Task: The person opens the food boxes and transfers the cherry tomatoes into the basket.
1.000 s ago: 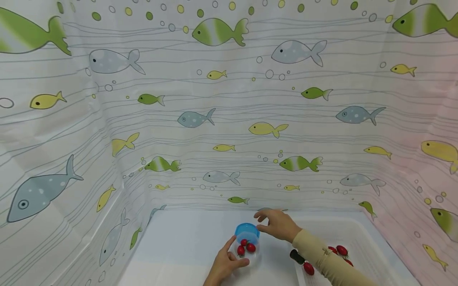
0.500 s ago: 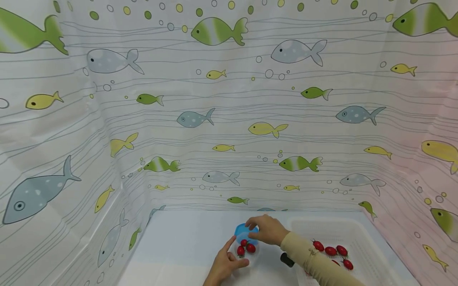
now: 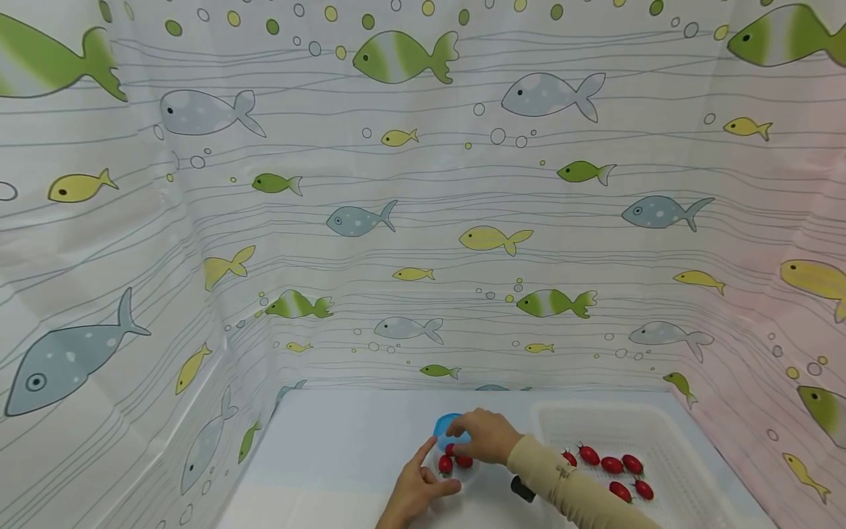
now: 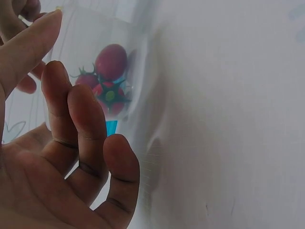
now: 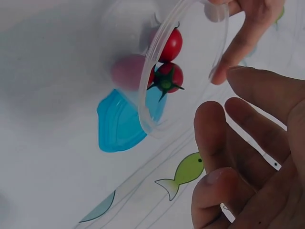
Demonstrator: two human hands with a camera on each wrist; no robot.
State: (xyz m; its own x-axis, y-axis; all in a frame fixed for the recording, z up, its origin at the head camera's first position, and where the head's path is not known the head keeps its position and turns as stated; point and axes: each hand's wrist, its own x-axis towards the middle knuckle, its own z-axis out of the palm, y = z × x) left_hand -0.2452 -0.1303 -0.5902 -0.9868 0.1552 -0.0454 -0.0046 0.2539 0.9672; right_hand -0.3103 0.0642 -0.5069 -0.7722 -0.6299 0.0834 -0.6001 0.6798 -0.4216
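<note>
My left hand (image 3: 415,491) holds a clear plastic cup (image 5: 144,100), thumb and index finger around its sides. In it lie 3 red cherry tomatoes (image 3: 446,465) with green stems, seen also through the cup wall as tomatoes (image 4: 111,62) in the left wrist view. Just behind the cup, a blue lid (image 5: 119,124) lies on the table, partly covered by my right hand (image 3: 487,437) in the head view. That hand hovers by the cup's rim, fingers loosely bent, with nothing visible between them in the right wrist view.
To the right stands a shallow white plastic basket (image 3: 667,433) holding several more cherry tomatoes (image 3: 612,465). The right sleeve (image 3: 562,474) crosses its near left side. Behind the white table (image 3: 330,441) hangs a fish-patterned curtain (image 3: 423,250).
My right hand has moved left and toward me, from beside the blue lid to over the cup. More tomatoes in the basket have come into view. My left hand and the cup stay put.
</note>
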